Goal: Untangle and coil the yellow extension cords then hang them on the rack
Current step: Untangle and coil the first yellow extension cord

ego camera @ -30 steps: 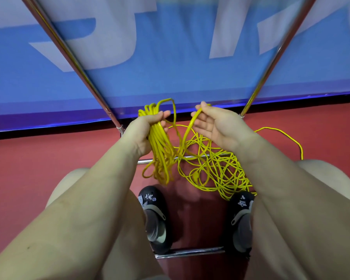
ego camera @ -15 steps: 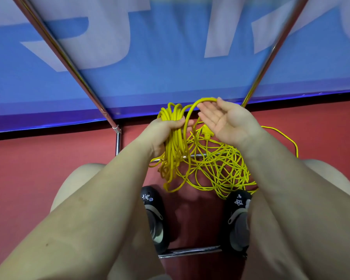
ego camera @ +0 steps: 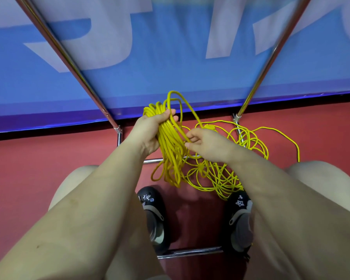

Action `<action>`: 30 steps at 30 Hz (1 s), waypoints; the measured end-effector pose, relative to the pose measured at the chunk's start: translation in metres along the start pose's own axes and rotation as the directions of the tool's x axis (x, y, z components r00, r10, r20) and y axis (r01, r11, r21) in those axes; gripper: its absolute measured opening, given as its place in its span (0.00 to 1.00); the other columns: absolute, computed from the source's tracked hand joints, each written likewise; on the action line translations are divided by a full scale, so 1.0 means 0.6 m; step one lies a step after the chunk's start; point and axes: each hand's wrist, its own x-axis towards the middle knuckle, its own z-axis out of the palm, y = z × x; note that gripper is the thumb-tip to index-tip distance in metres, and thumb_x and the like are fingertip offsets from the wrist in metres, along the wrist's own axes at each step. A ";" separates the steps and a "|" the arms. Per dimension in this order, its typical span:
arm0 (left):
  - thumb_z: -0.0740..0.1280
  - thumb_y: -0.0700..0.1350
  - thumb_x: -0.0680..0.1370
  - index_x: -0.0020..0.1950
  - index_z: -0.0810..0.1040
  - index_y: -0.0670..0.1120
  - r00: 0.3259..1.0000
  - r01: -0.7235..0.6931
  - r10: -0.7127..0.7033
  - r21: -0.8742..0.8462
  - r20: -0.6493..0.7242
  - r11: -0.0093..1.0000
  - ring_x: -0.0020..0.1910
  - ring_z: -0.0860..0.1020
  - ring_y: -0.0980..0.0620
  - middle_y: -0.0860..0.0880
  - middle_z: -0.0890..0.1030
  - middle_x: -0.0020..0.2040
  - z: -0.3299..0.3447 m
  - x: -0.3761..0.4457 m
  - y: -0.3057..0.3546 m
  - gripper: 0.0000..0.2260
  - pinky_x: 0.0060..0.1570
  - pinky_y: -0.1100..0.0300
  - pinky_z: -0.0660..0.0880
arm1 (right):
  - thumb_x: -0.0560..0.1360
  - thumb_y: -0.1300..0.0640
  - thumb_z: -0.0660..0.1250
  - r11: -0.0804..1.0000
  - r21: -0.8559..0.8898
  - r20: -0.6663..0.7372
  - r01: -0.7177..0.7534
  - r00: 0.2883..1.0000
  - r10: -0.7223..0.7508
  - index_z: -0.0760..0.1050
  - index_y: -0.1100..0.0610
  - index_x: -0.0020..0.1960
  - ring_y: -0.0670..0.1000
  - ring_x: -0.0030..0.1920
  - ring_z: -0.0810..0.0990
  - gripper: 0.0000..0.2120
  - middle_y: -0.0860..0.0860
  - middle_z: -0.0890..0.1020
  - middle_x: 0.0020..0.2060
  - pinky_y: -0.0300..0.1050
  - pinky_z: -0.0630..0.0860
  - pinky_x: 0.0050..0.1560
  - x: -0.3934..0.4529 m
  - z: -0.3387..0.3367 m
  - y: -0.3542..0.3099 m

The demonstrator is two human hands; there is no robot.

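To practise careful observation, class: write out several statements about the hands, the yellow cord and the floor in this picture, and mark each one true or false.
1. The left hand grips a bundle of coiled loops. True.
2. The right hand rests on a knee. False: it reaches to the cord beside the bundle.
3. A loose tangle lies on the red floor. True.
4. All the cord hangs on the rack. False: none hangs yet.
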 end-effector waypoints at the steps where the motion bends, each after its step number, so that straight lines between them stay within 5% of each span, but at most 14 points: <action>1: 0.61 0.37 0.80 0.45 0.77 0.40 1.000 -0.003 0.003 -0.003 -0.006 1.000 0.32 0.82 0.55 0.49 0.82 0.31 -0.003 0.001 0.000 0.07 0.33 0.59 0.81 | 0.77 0.57 0.64 0.999 -0.027 -0.001 0.025 1.000 -0.025 0.74 0.59 0.57 0.52 0.48 0.76 0.10 0.52 0.77 0.45 0.47 0.74 0.54 0.000 0.004 0.002; 4: 0.61 0.37 0.80 0.46 0.77 0.40 1.000 -0.011 0.011 -0.008 -0.017 1.000 0.33 0.82 0.54 0.48 0.81 0.35 -0.012 0.004 0.001 0.05 0.35 0.58 0.81 | 0.78 0.56 0.63 0.983 -0.160 0.000 0.090 0.996 -0.091 0.69 0.55 0.48 0.50 0.39 0.70 0.04 0.46 0.69 0.33 0.43 0.69 0.41 0.000 0.001 0.007; 11: 0.60 0.39 0.80 0.45 0.76 0.40 0.995 -0.059 0.050 -0.116 -0.081 0.992 0.30 0.80 0.54 0.49 0.81 0.30 -0.045 0.006 0.029 0.07 0.34 0.59 0.79 | 0.79 0.52 0.61 0.871 -0.490 0.179 -0.038 0.973 0.143 0.63 0.53 0.38 0.52 0.42 0.70 0.13 0.46 0.70 0.33 0.41 0.64 0.41 -0.001 -0.002 0.047; 15: 0.59 0.38 0.81 0.45 0.75 0.42 0.988 -0.100 0.082 -0.138 -0.128 0.985 0.33 0.82 0.55 0.50 0.83 0.33 -0.055 -0.001 0.040 0.08 0.35 0.60 0.80 | 0.79 0.54 0.62 0.966 -0.244 0.145 -0.080 0.982 0.118 0.66 0.55 0.42 0.49 0.35 0.76 0.08 0.52 0.83 0.42 0.39 0.68 0.31 0.002 -0.008 0.054; 19: 0.58 0.39 0.81 0.48 0.74 0.43 0.988 -0.090 0.071 -0.137 -0.136 0.987 0.36 0.83 0.54 0.49 0.84 0.36 -0.064 -0.003 0.041 0.06 0.35 0.61 0.80 | 0.78 0.55 0.63 0.999 0.051 0.077 0.014 0.997 -0.018 0.70 0.52 0.43 0.49 0.29 0.76 0.05 0.49 0.80 0.32 0.36 0.68 0.26 -0.003 -0.018 0.035; 23: 0.57 0.39 0.82 0.48 0.75 0.42 0.989 -0.074 0.055 -0.135 -0.135 0.988 0.36 0.83 0.55 0.49 0.85 0.36 -0.064 0.000 0.039 0.08 0.33 0.64 0.79 | 0.77 0.53 0.64 0.985 0.136 0.000 0.110 0.994 -0.111 0.79 0.58 0.47 0.48 0.29 0.71 0.10 0.48 0.77 0.29 0.42 0.69 0.33 -0.005 -0.021 0.012; 28: 0.57 0.40 0.82 0.31 0.84 0.43 0.997 -0.034 0.027 -0.093 -0.072 0.995 0.33 0.82 0.55 0.49 0.84 0.34 -0.046 -0.001 0.028 0.23 0.35 0.64 0.79 | 0.78 0.54 0.63 0.964 0.186 -0.097 0.188 0.980 -0.173 0.80 0.58 0.55 0.40 0.22 0.67 0.12 0.46 0.74 0.27 0.30 0.63 0.26 -0.005 -0.021 -0.014; 30: 0.58 0.40 0.82 0.42 0.82 0.40 0.998 -0.008 0.002 -0.098 -0.060 0.995 0.33 0.82 0.55 0.49 0.84 0.35 -0.037 -0.001 0.024 0.15 0.34 0.63 0.79 | 0.78 0.56 0.62 0.957 0.207 -0.108 0.204 0.977 -0.185 0.80 0.59 0.55 0.39 0.22 0.68 0.11 0.48 0.73 0.27 0.29 0.63 0.26 -0.004 -0.019 -0.022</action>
